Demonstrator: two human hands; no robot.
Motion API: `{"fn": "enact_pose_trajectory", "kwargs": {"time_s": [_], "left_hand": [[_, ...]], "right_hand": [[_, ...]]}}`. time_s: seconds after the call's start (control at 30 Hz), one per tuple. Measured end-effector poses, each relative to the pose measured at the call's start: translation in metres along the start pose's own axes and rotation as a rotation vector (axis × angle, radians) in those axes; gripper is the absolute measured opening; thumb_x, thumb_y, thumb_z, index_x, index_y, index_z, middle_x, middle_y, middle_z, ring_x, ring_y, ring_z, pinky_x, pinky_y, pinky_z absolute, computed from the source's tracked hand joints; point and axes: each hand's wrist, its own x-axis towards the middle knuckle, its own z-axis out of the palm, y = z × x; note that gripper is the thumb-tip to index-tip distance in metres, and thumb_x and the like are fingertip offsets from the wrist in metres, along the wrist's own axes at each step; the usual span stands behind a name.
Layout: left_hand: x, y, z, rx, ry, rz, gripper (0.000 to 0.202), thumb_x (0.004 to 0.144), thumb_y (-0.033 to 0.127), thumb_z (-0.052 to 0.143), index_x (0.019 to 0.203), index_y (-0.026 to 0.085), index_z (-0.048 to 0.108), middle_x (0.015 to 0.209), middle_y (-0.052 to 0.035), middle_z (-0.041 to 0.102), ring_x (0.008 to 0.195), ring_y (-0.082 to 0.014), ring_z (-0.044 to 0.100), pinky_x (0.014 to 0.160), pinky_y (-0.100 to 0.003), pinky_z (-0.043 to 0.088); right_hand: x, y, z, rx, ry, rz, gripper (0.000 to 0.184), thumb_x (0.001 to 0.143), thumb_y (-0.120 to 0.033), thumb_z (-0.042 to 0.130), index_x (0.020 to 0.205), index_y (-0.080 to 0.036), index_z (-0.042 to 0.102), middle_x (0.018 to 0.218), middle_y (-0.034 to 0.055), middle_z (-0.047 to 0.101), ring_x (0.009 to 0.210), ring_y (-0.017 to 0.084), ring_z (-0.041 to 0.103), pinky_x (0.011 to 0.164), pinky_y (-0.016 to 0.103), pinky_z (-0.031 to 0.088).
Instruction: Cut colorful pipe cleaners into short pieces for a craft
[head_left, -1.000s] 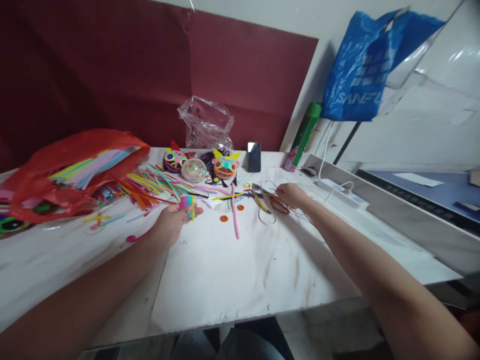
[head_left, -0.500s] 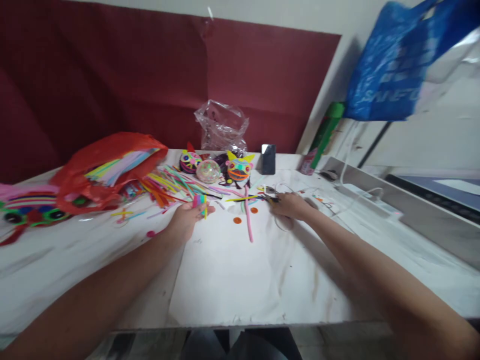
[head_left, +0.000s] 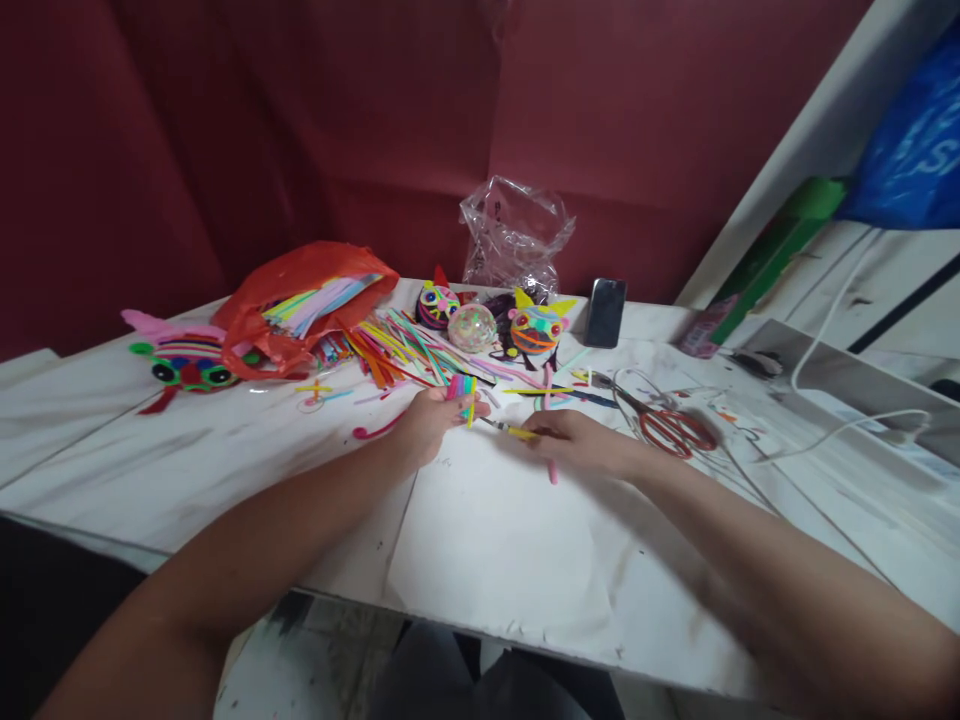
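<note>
The red bag holds pastel strips; of three decorated faces, one sits left of it, two right. Rightward and nearer than the bag, the left hand grips a multicoloured bundle in its fingers, the right hand a yellow-handled tool.

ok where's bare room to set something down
Widest free patch: white tabletop between left forearm and right forearm, down to its near edge. Another: left of the left forearm, below the multicoloured big-eyed craft figure. Crowded: the strip behind, from red plastic bag across to orange-handled metal scissors.
</note>
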Motion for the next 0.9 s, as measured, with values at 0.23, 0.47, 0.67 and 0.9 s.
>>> {"fn": "enact_pose_trajectory", "kwargs": {"time_s": [0.23,0.47,0.67,0.9], "left_hand": [[-0.003,-0.001,0.002,-0.018,-0.078,-0.010,0.022,0.060,0.027,0.073,0.072,0.011,0.063,0.063,-0.0080,0.068,0.080,-0.0247,0.065,0.083,-0.037,0.041],[-0.002,-0.003,0.001,-0.018,-0.089,-0.001,0.022,0.061,0.029,0.073,0.070,0.011,0.064,0.063,-0.0078,0.069,0.073,-0.0223,0.065,0.076,-0.034,0.042],[-0.004,-0.001,0.003,-0.036,-0.087,-0.022,0.022,0.061,0.027,0.074,0.071,0.011,0.063,0.065,-0.0078,0.070,0.074,-0.0224,0.065,0.076,-0.035,0.043],[-0.004,-0.002,0.002,-0.022,-0.101,-0.029,0.021,0.063,0.026,0.071,0.076,0.010,0.065,0.066,-0.0096,0.070,0.074,-0.0229,0.065,0.076,-0.035,0.041]], "right_hand": [[0.012,0.005,0.004,0.001,-0.040,0.000,0.023,0.074,-0.032,0.048,0.082,-0.015,0.060,0.066,-0.0013,0.050,0.061,0.011,0.044,0.056,0.022,0.035],[0.014,0.003,0.004,0.071,-0.074,-0.011,0.023,0.073,-0.030,0.047,0.082,-0.014,0.061,0.064,-0.0023,0.044,0.059,0.010,0.039,0.053,0.021,0.033],[0.013,0.003,0.003,0.077,-0.084,-0.035,0.025,0.074,-0.032,0.047,0.082,-0.014,0.062,0.066,-0.0013,0.046,0.059,0.010,0.041,0.053,0.022,0.033],[0.013,0.002,0.001,0.023,-0.087,-0.029,0.029,0.075,-0.032,0.048,0.090,-0.014,0.065,0.072,-0.0001,0.054,0.063,0.012,0.045,0.057,0.023,0.036]]}}
